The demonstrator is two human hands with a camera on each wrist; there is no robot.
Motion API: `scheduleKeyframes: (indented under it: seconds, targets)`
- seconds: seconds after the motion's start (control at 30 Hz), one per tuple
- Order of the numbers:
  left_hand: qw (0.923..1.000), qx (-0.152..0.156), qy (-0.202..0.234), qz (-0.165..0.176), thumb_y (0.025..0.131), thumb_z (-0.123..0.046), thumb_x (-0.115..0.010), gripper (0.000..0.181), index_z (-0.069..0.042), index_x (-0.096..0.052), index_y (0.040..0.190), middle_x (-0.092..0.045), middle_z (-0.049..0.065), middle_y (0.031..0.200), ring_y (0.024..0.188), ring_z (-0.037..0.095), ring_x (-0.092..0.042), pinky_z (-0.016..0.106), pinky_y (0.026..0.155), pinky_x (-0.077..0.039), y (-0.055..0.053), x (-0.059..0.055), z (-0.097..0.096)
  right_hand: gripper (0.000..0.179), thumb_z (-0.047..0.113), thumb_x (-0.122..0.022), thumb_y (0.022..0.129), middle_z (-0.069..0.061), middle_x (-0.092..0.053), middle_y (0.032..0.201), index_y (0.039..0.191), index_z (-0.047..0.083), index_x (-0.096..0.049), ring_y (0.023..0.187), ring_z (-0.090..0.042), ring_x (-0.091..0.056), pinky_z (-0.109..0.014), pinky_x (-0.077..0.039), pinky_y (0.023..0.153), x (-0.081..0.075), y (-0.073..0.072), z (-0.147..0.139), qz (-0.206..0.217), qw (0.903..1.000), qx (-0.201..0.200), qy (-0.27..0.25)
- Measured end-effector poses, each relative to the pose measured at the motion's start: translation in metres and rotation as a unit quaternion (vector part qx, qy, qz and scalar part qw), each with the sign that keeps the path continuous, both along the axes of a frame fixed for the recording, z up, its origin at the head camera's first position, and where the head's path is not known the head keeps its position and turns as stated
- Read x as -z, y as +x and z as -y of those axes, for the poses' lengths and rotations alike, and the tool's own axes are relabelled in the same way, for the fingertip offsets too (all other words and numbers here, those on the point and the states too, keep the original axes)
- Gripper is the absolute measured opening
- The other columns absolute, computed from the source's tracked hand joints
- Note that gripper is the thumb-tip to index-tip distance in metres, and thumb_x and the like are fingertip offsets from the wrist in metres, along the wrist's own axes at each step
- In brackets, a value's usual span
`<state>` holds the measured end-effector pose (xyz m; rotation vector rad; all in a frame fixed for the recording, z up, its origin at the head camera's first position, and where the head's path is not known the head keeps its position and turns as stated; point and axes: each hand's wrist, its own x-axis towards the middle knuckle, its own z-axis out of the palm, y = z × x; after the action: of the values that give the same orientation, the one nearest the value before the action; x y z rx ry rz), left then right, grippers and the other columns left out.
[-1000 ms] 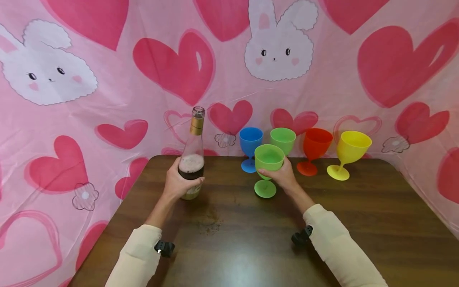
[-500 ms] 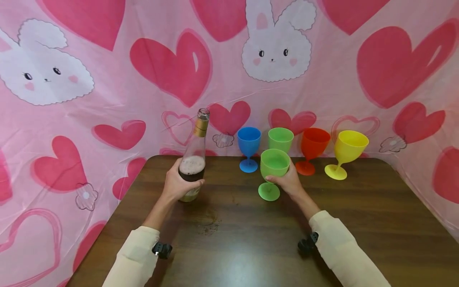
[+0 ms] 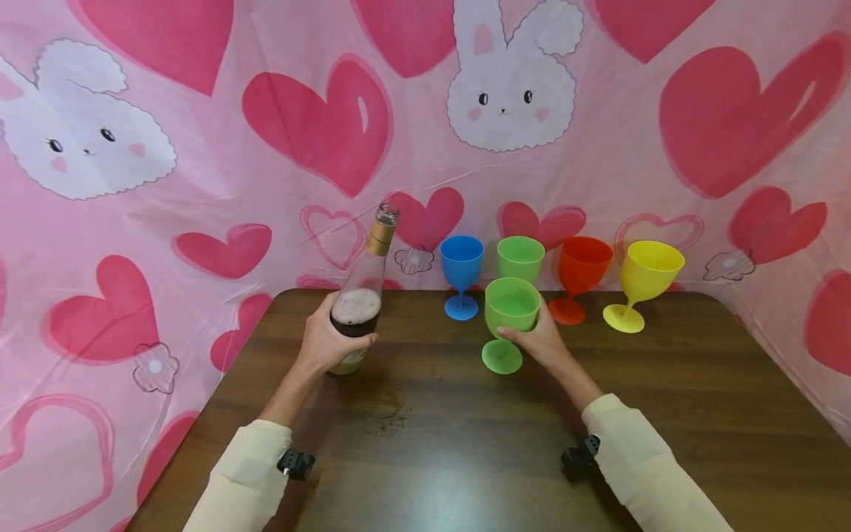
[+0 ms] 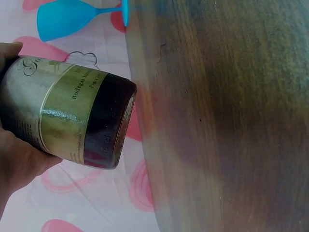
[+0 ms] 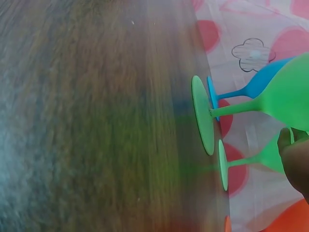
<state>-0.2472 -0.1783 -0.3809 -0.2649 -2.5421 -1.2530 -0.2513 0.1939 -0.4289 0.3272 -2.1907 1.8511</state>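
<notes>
My left hand (image 3: 330, 336) grips a wine bottle (image 3: 359, 303) round its body. The bottle is uncorked, part filled with dark liquid topped by pale froth, and its neck leans right. In the left wrist view the label (image 4: 72, 111) shows, and the bottle's base appears raised off the wood. My right hand (image 3: 541, 336) holds a green goblet (image 3: 510, 304) by its bowl, thumb across the near side. Its foot seems lifted above the table in the right wrist view. A second green goblet (image 3: 521, 255) stands behind it, partly hidden.
A blue goblet (image 3: 462, 262) stands left of the green ones. To the right are a red goblet (image 3: 583, 266) and a yellow goblet (image 3: 648, 273). A brown smudge (image 3: 388, 414) marks the wooden table (image 3: 439, 458). A pink heart-print cloth (image 3: 425, 162) hangs behind.
The bottle has gone from nearly upright to leaning right in my left hand. My right hand has brought the green goblet slightly right and nearer to me.
</notes>
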Motion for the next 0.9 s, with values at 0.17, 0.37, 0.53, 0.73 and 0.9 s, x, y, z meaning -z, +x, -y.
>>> scheduleKeyframes:
  seconds: [0.17,0.37,0.53,0.73,0.9]
  targets:
    - [1.0,0.003,0.0,0.002,0.06,-0.024,-0.09,0.082,-0.016,-0.051,0.132,-0.065,0.015,0.121,0.112,0.032,-0.063,0.051,0.094,-0.05,0.0,0.0,0.0,0.099,-0.004,-0.075,0.073,-0.02,-0.042,0.141,0.154,0.009,-0.02,0.111,-0.005,-0.046,-0.013,-0.039,0.094,-0.004,0.0,-0.004,0.001,1.0,-0.005,-0.005]
    - [0.9999,0.007,-0.009,-0.005,0.06,-0.023,-0.091,0.084,-0.016,-0.051,0.133,-0.066,0.016,0.121,0.111,0.033,-0.064,0.05,0.093,-0.051,-0.002,-0.001,-0.001,0.105,-0.004,-0.077,0.072,-0.021,-0.034,0.149,0.156,0.011,-0.016,0.114,-0.008,-0.042,-0.01,-0.038,0.093,-0.012,-0.005,-0.009,0.001,1.0,-0.005,-0.004]
    - [0.9992,0.019,-0.033,-0.008,0.06,-0.024,-0.09,0.084,-0.016,-0.051,0.134,-0.067,0.016,0.121,0.111,0.033,-0.064,0.052,0.093,-0.051,-0.003,-0.002,-0.001,0.1,-0.005,-0.078,0.071,-0.023,-0.043,0.139,0.153,0.011,-0.024,0.109,-0.007,-0.046,-0.01,-0.042,0.089,-0.018,-0.007,-0.009,0.004,0.9999,-0.007,0.006]
    - [0.9966,0.032,-0.075,-0.009,0.059,-0.026,-0.089,0.082,-0.016,-0.052,0.132,-0.069,0.014,0.117,0.107,0.031,-0.066,0.049,0.09,-0.052,-0.002,-0.004,-0.003,0.097,-0.004,-0.08,0.07,-0.023,-0.048,0.134,0.151,0.01,-0.03,0.102,-0.002,-0.051,-0.011,-0.045,0.085,-0.017,-0.008,-0.008,0.011,0.9999,-0.004,0.007]
    - [0.9923,0.03,-0.119,-0.019,0.058,-0.028,-0.09,0.082,-0.018,-0.053,0.131,-0.069,0.012,0.117,0.105,0.03,-0.065,0.049,0.089,-0.051,0.0,-0.009,-0.006,0.081,-0.007,-0.079,0.068,-0.023,-0.054,0.126,0.14,0.001,-0.044,0.099,-0.002,-0.054,-0.013,-0.047,0.086,-0.015,-0.009,-0.005,-0.006,1.0,0.006,-0.004]
